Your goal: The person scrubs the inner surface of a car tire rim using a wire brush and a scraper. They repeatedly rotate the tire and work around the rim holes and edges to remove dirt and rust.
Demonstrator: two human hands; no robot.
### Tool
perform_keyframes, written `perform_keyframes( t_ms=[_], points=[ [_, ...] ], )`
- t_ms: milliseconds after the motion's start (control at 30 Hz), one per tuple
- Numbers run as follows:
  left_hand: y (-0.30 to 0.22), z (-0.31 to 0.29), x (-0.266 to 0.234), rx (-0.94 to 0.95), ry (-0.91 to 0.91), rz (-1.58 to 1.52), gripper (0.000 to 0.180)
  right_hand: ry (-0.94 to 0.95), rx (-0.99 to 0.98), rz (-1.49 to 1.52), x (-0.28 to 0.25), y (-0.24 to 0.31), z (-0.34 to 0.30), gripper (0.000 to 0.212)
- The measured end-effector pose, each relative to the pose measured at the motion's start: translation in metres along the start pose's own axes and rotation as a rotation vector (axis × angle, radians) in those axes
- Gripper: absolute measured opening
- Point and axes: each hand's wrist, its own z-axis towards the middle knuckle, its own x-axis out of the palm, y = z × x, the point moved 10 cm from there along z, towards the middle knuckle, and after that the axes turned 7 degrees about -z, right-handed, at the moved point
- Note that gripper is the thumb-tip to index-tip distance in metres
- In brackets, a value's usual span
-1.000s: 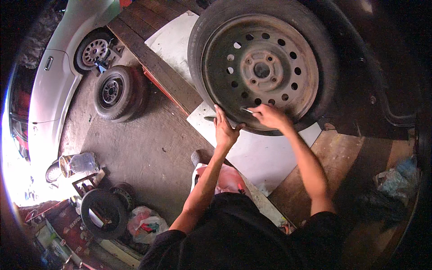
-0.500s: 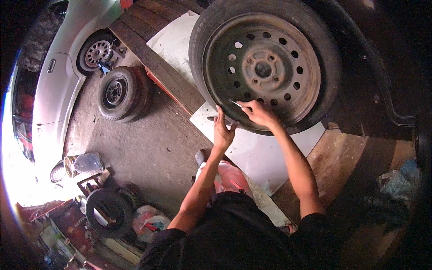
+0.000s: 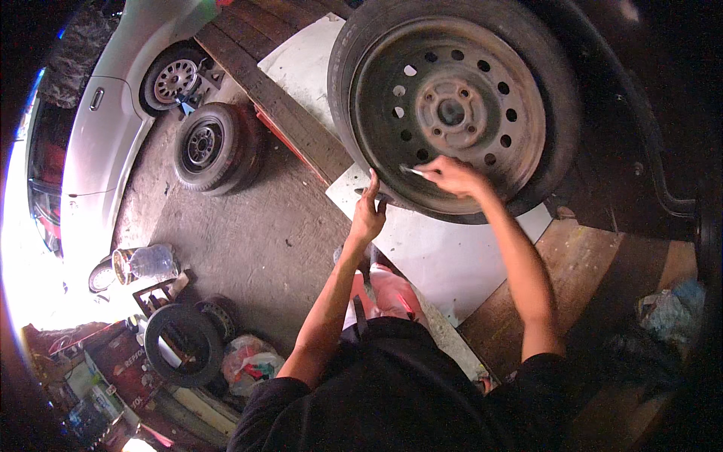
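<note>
A tyre point(image 3: 563, 105) on a rusty, brown-grey steel wheel rim point(image 3: 520, 162) stands tilted in front of me, with a ring of round holes about its hub. My right hand point(image 3: 454, 178) is closed on a small, thin, light-coloured tool point(image 3: 416, 172). The tool's tip is over the lower left inner face of the rim, and its exact kind is too small to tell. At the tyre's lower left edge is my left hand point(image 3: 367, 217), thumb and forefinger stretched apart against the sidewall. Its other fingers are partly hidden.
A white board point(image 3: 444, 264) lies under the tyre on wooden planks point(image 3: 565, 260). Left on the floor are stacked wheels point(image 3: 202, 147) and a silver car point(image 3: 102, 143). A loose tyre point(image 3: 157, 335), a plastic bag point(image 3: 252, 361) and a clear container point(image 3: 154, 264) stand lower left.
The view has shifted slightly, moving the scene a little rightward. My right hand has moved a short way right along the rim with the tool. The left hand stays at the tyre's edge.
</note>
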Motion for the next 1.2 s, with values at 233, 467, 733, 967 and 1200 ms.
perform_keyframes(
  t_ms=[233, 467, 733, 967, 1200],
  points=[
    [-0.012, 0.000, 0.005, 0.027, 0.063, -0.013, 0.088, -0.380, -0.162, 0.069, 0.016, -0.014, 0.040, 0.033],
    [-0.002, -0.003, -0.001, 0.028, 0.069, -0.035, 0.091, -0.116, -0.229, -0.170, 0.014, -0.036, -0.015, 0.031],
    [-0.002, -0.002, 0.000, -0.015, 0.067, -0.063, 0.091, -0.204, -0.065, -0.092, 0.008, 0.003, 0.032, 0.030],
    [-0.009, -0.002, 0.006, 0.145, 0.052, -0.021, 0.091, -0.269, -0.277, -0.159, 0.007, -0.019, -0.009, 0.032],
    [-0.001, -0.003, 0.003, -0.005, 0.084, -0.051, 0.090, -0.489, -0.217, 0.102, 0.013, 0.000, 0.013, 0.032]
  ],
)
